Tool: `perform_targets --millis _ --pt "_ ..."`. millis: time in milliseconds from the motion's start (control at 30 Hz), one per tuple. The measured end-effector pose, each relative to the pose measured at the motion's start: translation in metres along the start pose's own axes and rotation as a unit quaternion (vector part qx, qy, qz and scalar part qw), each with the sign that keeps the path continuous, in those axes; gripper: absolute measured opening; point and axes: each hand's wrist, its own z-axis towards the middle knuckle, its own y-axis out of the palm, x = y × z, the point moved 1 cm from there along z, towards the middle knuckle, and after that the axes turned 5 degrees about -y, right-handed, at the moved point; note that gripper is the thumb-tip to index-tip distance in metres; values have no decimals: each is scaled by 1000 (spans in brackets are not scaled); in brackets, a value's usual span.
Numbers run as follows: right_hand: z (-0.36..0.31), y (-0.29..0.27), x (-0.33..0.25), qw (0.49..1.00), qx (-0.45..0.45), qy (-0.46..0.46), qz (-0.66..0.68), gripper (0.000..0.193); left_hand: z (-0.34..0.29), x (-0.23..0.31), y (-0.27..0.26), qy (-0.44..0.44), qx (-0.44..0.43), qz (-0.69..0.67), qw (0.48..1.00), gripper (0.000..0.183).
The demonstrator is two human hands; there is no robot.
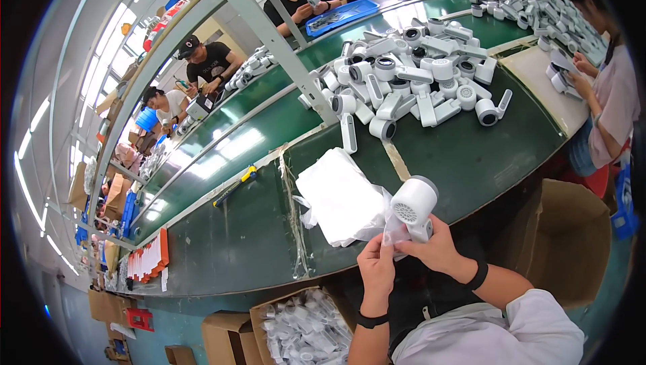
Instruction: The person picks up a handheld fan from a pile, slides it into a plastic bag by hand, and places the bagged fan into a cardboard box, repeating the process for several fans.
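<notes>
- The right hand (436, 249) is closed around the handle of a white hair dryer (413, 205); its round head with the grille stands above the fingers, tilted up and to the right
- The left hand (377, 265) pinches the edge of a clear plastic bag (392, 230) just left of the handle, thumb and fingertips pressed together on the film
- The bag lies between the two hands and touches the lower part of the dryer; whether the handle is already inside it I cannot tell
- Both wrists wear black bands, and a white sleeve covers the right forearm
- Just beyond the left fingers, a stack of white bags (338, 196) rests on the dark green belt (471, 156)
- Below the left wrist, an open cardboard box (303, 328) holds bagged white parts; a larger brown box (562, 237) stands to the right of the right arm
- Further off, left of the fingers, a yellow and blue tool (235, 186) lies on the belt
- Well beyond the fingers, a heap of loose white dryers (410, 82) covers the belt
- At the far side, other people sit handling the same parts, and one person works at the right edge near a pale board (538, 75)
</notes>
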Motion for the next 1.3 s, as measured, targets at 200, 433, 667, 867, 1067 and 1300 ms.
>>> perform_targets --millis 200,433,667,867,1067,1300 --pt "7 -5 -1 999 -3 -14 -32 36 2 -7 -14 32 -19 -21 999 11" --pt "12 -11 9 997 72 -8 -23 18 7 11 -11 -58 -70 -328 940 20" --pt "0 -7 8 997 68 -5 39 26 4 17 -2 50 27 -172 983 18" --pt "7 -9 -10 998 6 -14 -56 37 -4 23 24 126 44 16 991 24" --pt "16 -29 0 991 92 -65 -75 30 3 20 28 91 62 -16 994 25" --pt "4 -43 -22 981 83 -123 -129 32 13 7 36 96 38 -40 994 23"
